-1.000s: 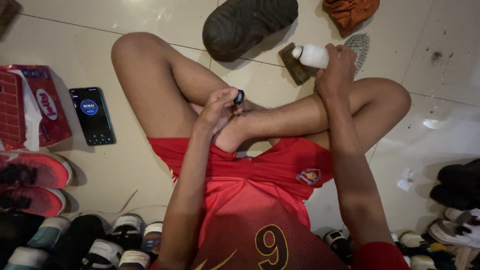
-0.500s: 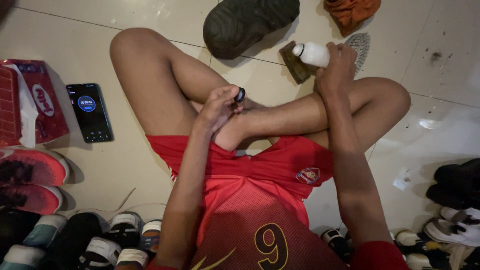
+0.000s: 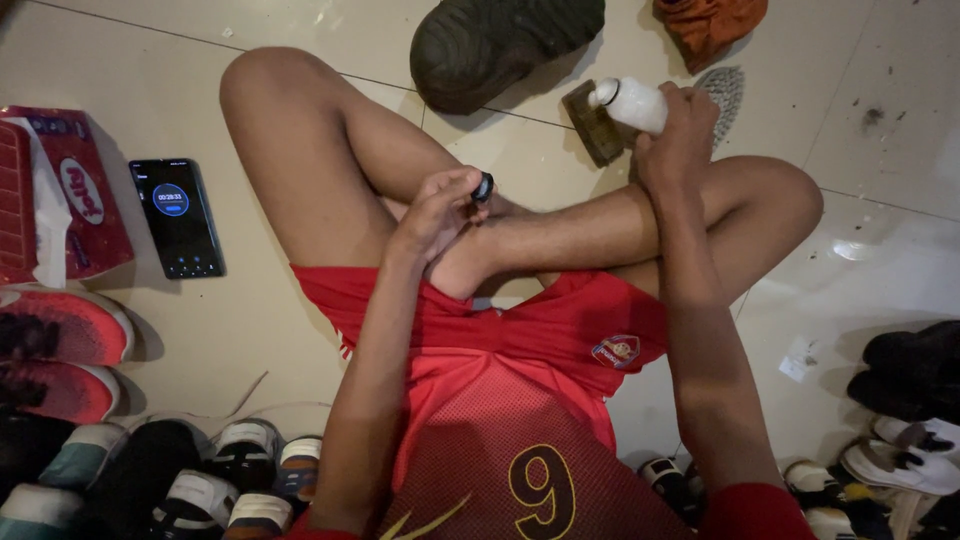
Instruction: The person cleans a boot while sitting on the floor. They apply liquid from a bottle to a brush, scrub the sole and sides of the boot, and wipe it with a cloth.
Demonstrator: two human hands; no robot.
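White plastic shows in the right hand (image 3: 680, 125) — a small squeeze bottle (image 3: 632, 103), tipped on its side with the nozzle pointing left over a dark brown brush block (image 3: 592, 125) that lies on the tile floor (image 3: 150, 60). The fingers are wrapped round the bottle's body, closed firmly on it. The left hand (image 3: 440, 210) rests against the crossed ankle, thumb and fingers pinched on a small black cap (image 3: 484, 187); the two hands are well apart, each clamped on its own thing.

Against the views of a second and half a second ago, hardly anything has shifted: the bottle is tilted over the block in the same way, the cap sits in the same pinch, and the legs have not moved. Only the camera has drifted a little. That points to a steady hold rather than a new step — whether any liquid is leaving the nozzle I cannot tell.

Beyond the bottle lie a dark green shoe (image 3: 500, 45) sole-up, an orange cloth (image 3: 710, 25) and a pale mesh scrubber (image 3: 722, 92). To the left are a phone (image 3: 178, 215) with a lit timer screen, a red packet (image 3: 70, 195) and pink-red trainers (image 3: 55, 330); more shoes (image 3: 915, 400) crowd the lower corners.
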